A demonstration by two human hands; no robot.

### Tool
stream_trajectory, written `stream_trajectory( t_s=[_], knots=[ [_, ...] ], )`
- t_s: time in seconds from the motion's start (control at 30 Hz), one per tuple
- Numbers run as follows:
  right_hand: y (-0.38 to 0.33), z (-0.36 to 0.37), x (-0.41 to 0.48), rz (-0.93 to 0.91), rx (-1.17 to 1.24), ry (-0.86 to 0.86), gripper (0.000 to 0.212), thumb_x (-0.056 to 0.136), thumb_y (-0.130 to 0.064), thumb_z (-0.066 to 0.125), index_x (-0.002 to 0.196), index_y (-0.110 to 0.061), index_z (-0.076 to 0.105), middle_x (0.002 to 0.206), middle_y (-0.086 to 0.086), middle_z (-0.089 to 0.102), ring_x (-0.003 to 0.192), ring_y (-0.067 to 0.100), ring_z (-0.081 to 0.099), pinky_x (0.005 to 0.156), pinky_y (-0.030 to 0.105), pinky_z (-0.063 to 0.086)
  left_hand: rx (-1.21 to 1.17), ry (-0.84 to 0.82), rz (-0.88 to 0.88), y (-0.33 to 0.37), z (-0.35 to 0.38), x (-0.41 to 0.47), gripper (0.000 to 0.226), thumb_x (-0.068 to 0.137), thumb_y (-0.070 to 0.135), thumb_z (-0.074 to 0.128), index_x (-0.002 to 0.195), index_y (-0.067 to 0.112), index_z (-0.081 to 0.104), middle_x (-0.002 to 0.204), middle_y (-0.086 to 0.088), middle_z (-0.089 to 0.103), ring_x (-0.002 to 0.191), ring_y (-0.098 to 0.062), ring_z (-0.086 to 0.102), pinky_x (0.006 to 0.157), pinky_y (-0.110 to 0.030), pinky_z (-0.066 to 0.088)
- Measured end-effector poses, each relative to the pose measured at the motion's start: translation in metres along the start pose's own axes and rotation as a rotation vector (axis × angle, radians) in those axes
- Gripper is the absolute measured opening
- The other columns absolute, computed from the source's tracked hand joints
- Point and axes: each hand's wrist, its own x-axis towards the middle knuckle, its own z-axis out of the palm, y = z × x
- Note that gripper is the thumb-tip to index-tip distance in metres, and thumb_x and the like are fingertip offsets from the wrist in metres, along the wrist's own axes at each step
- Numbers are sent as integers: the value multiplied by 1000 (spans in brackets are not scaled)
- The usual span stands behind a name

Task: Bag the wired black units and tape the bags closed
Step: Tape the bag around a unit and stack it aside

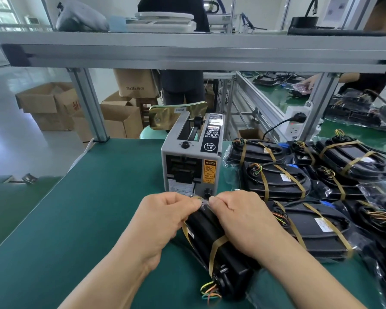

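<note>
Bags of finished-looking black wired units (274, 181) crowd the green-matted bench's (76, 208) right edge. Near its front edge, left hand (165, 219) and right hand (243, 217) both pinch the clear plastic bag mouth (202, 202) over another black unit (209, 233); taping remains.

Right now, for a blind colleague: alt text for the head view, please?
The left hand and right hand pinch a clear bag shut over a black wired unit on a green table, before a grey tape dispenser. Other bagged units lie at right.
</note>
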Motion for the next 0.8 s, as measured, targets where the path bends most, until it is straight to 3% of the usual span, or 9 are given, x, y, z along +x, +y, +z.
stream_trajectory(
  t_s=[0.13, 0.27, 0.47, 0.63, 0.73, 0.8],
  knots=[
    [-3, 4, -2, -6, -27, 31, 41, 102, -38, 35, 67, -21, 46, 62, -5, 44, 65, 19, 46, 61, 31, 39, 56, 61, 17, -6, 3, 3, 23, 78, 19, 76, 56, 16, 70, 42, 13, 46, 36, -1, 37, 47, -21, 33],
    [-5, 4, -3, -13, -46, 36, 40, 102, -38, 34, 68, -21, 46, 62, -5, 44, 66, 19, 46, 61, 31, 38, 64, 94, 47, -9, 5, 7, 25, 75, 20, 77, 51, 19, 69, 40, 12, 44, 34, -1, 35, 42, -17, 31],
    [-9, 2, -6, -16, -51, 30, 38, 103, -35, 36, 69, -21, 46, 64, -3, 46, 67, 20, 48, 64, 32, 42, 130, 109, 74, -12, 2, 8, 20, 76, 24, 78, 58, 19, 72, 48, 7, 57, 38, -3, 42, 42, -19, 36],
    [-19, -1, -10, -85, -119, 35, 40, 106, -35, 25, 89, -17, 56, 93, 3, 63, 90, 31, 59, 74, 38, 47, 206, 79, 73, -8, -3, 13, 18, 78, 24, 77, 61, 20, 72, 51, 7, 59, 47, -6, 49, 53, -27, 43],
    [-20, -3, -10, -84, -94, 41, 41, 107, -33, 23, 100, -14, 59, 99, 4, 63, 95, 32, 60, 78, 40, 50, 196, 19, 43, -6, -8, 14, 20, 79, 23, 75, 60, 17, 71, 42, 11, 48, 38, -4, 38, 47, -21, 35],
    [-19, -1, -10, -76, -108, 35, 38, 106, -33, 26, 93, -16, 58, 88, 3, 61, 86, 29, 58, 74, 40, 49, 225, 6, 49, -6, -10, 15, 20, 78, 24, 75, 60, 18, 70, 42, 12, 45, 38, -4, 34, 43, -17, 30]
  ],
)
